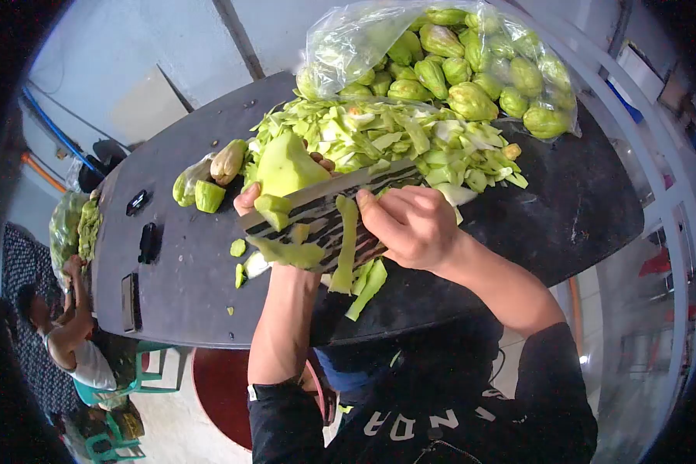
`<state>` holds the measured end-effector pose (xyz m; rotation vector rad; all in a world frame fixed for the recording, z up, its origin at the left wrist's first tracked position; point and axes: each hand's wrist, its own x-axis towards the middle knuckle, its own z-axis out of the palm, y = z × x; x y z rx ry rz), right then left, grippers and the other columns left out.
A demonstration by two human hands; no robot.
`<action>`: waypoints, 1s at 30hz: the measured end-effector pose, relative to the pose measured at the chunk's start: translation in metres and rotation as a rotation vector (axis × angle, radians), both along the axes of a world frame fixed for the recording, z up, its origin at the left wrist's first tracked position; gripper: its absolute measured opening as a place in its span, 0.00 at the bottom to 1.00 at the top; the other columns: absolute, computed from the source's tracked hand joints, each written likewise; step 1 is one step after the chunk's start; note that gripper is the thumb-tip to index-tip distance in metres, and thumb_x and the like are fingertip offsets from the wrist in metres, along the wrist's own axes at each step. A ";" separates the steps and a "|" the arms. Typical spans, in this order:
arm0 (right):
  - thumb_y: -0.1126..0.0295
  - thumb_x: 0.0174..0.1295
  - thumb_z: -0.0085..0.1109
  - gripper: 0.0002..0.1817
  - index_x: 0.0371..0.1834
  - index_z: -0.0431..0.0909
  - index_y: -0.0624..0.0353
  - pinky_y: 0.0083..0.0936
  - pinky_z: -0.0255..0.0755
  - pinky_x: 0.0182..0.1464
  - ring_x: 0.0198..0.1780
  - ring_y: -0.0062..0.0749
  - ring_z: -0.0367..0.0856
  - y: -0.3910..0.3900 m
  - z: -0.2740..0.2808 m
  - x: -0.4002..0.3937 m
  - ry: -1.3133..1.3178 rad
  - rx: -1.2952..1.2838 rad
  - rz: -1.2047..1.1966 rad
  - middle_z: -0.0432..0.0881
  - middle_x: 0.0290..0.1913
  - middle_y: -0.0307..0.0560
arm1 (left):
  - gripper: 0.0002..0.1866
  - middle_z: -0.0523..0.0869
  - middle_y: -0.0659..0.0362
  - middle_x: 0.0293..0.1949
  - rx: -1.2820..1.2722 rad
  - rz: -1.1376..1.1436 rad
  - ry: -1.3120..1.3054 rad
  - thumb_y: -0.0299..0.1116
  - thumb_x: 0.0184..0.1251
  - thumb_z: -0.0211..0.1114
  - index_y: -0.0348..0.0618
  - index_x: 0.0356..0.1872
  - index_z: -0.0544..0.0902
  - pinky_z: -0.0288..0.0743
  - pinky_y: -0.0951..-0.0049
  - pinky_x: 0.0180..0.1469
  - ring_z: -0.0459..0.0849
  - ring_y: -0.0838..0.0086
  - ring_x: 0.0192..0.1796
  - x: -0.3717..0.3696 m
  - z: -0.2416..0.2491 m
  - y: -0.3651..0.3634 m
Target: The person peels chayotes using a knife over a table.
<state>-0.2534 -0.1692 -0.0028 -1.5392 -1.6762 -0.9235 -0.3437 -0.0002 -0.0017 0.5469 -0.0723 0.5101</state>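
My left hand is wrapped round a large peeled pale-green chayote; the knife hides most of its palm. My right hand grips a wide-bladed knife, whose handle is covered by my fingers. The blade lies across the chayote's lower side, over my left hand. Bits of green peel cling to the blade, among them a long strip hanging near my right thumb and a curved slice at the lower edge. Behind the chayote spreads a heap of peelings.
A clear plastic bag of whole chayotes stands at the table's back. Several chayotes lie left of the heap. A phone and two small black objects are on the dark table. Another person sits at far left; a red stool is below.
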 end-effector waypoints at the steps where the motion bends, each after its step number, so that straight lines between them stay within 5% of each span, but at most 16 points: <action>1: 0.75 0.44 0.62 0.21 0.44 0.78 0.72 0.31 0.70 0.21 0.19 0.36 0.76 0.000 -0.001 0.000 -0.003 0.023 0.019 0.71 0.19 0.44 | 0.38 0.84 0.41 0.48 0.001 -0.001 0.000 0.55 0.53 0.56 0.35 0.59 0.75 0.78 0.56 0.54 0.84 0.52 0.47 -0.002 0.003 -0.001; 7: 0.73 0.41 0.66 0.20 0.41 0.78 0.68 0.31 0.71 0.22 0.21 0.36 0.79 -0.004 -0.001 0.002 0.064 -0.058 -0.041 0.74 0.20 0.43 | 0.37 0.84 0.44 0.46 0.036 0.025 0.007 0.56 0.53 0.55 0.37 0.59 0.76 0.79 0.57 0.53 0.84 0.54 0.46 -0.001 0.007 -0.005; 10: 0.74 0.40 0.68 0.21 0.41 0.77 0.66 0.31 0.71 0.22 0.22 0.37 0.79 -0.004 -0.005 0.011 0.083 -0.067 -0.092 0.75 0.20 0.43 | 0.38 0.84 0.46 0.45 0.130 0.311 0.125 0.58 0.54 0.53 0.38 0.59 0.76 0.79 0.58 0.51 0.84 0.57 0.45 -0.002 0.022 -0.017; 13: 0.74 0.38 0.70 0.23 0.42 0.77 0.66 0.32 0.72 0.23 0.22 0.38 0.80 -0.006 0.002 0.009 0.077 -0.076 -0.092 0.76 0.21 0.44 | 0.38 0.84 0.47 0.46 0.090 0.236 0.103 0.59 0.54 0.53 0.37 0.59 0.76 0.79 0.58 0.51 0.84 0.58 0.45 -0.005 0.024 -0.015; 15: 0.75 0.49 0.58 0.10 0.36 0.76 0.61 0.29 0.74 0.20 0.20 0.29 0.81 -0.003 0.004 0.004 0.057 -0.030 -0.118 0.76 0.18 0.38 | 0.39 0.84 0.47 0.47 0.132 0.188 0.071 0.59 0.54 0.54 0.38 0.60 0.76 0.78 0.58 0.52 0.83 0.58 0.46 -0.007 0.021 -0.014; 16: 0.75 0.34 0.69 0.26 0.43 0.77 0.65 0.32 0.72 0.23 0.23 0.39 0.80 -0.005 0.004 0.002 0.129 -0.043 -0.077 0.76 0.21 0.44 | 0.39 0.83 0.47 0.48 0.084 0.176 0.075 0.60 0.54 0.54 0.39 0.60 0.76 0.78 0.57 0.53 0.83 0.58 0.48 -0.007 0.024 -0.023; 17: 0.75 0.34 0.69 0.26 0.43 0.77 0.65 0.32 0.72 0.23 0.23 0.39 0.80 -0.004 0.002 0.004 0.134 -0.049 -0.076 0.76 0.21 0.44 | 0.39 0.83 0.48 0.48 0.036 0.164 0.078 0.60 0.54 0.54 0.39 0.60 0.76 0.78 0.57 0.54 0.83 0.57 0.49 -0.007 0.026 -0.028; 30: 0.72 0.51 0.57 0.08 0.35 0.75 0.59 0.32 0.74 0.18 0.19 0.34 0.82 0.002 -0.002 0.009 0.094 0.030 -0.057 0.77 0.17 0.40 | 0.41 0.83 0.47 0.50 0.260 0.228 0.156 0.62 0.56 0.53 0.39 0.62 0.74 0.77 0.56 0.56 0.83 0.56 0.49 -0.001 0.005 -0.016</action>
